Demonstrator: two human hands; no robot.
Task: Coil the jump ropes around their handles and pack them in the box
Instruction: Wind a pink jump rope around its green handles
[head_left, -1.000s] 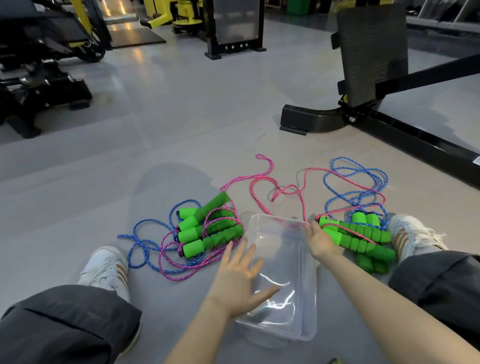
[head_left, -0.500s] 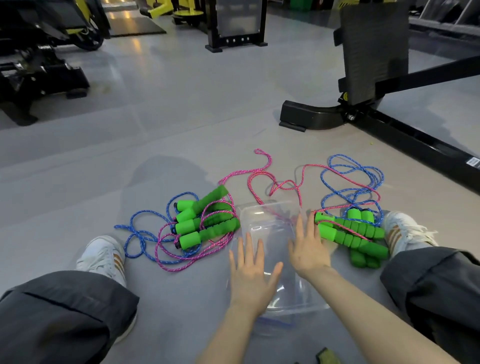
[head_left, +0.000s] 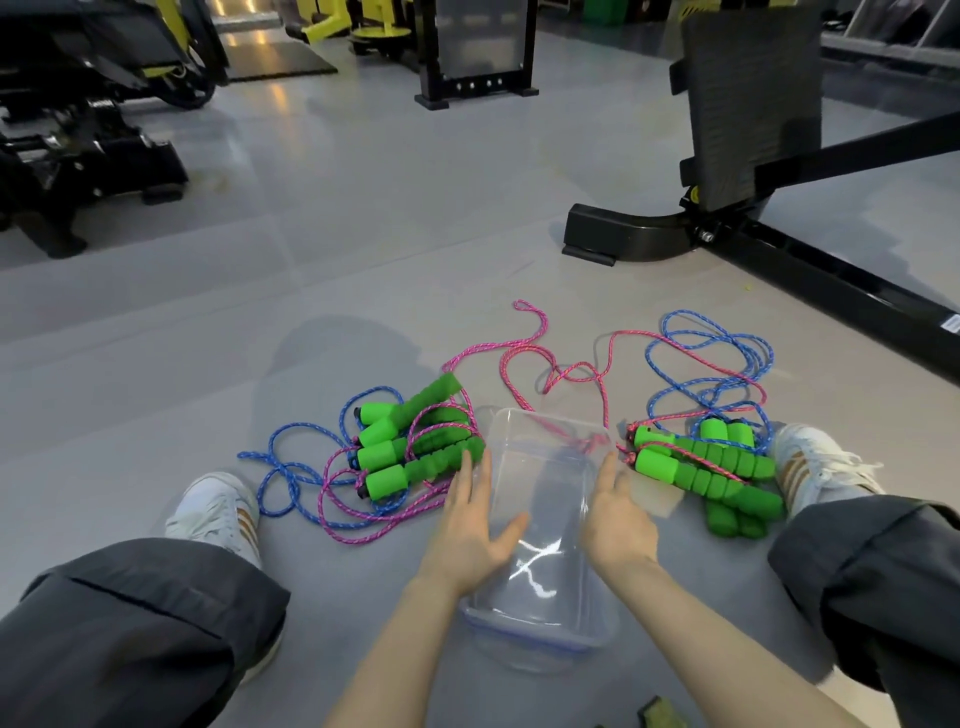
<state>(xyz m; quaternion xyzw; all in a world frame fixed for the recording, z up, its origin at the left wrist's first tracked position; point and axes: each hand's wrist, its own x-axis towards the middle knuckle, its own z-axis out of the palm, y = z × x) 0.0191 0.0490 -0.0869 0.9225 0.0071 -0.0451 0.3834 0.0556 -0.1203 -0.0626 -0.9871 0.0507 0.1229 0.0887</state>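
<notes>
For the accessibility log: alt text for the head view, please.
A seated person's left hand and right hand flank an empty clear plastic box on a gym floor, with uncoiled green-handled jump ropes piled either side.

Both forearms are bare to the lower frame edge — no sleeves, watch or rings show on the left hand (head_left: 470, 535) or the right hand (head_left: 615, 522). The legs wear loose dark-grey fabric trousers with wide hems: the left trouser leg (head_left: 130, 639) fills the 8 o'clock corner and has a stitched seam line running across it, and the right trouser leg (head_left: 878, 577) sits at 4 o'clock with a thick folded cuff. Beyond each hem is a white lace-up trainer with tan side stripes — the left trainer (head_left: 215, 506) at 9 o'clock, the right trainer (head_left: 815, 462) at 3 o'clock with loose white laces.
</notes>
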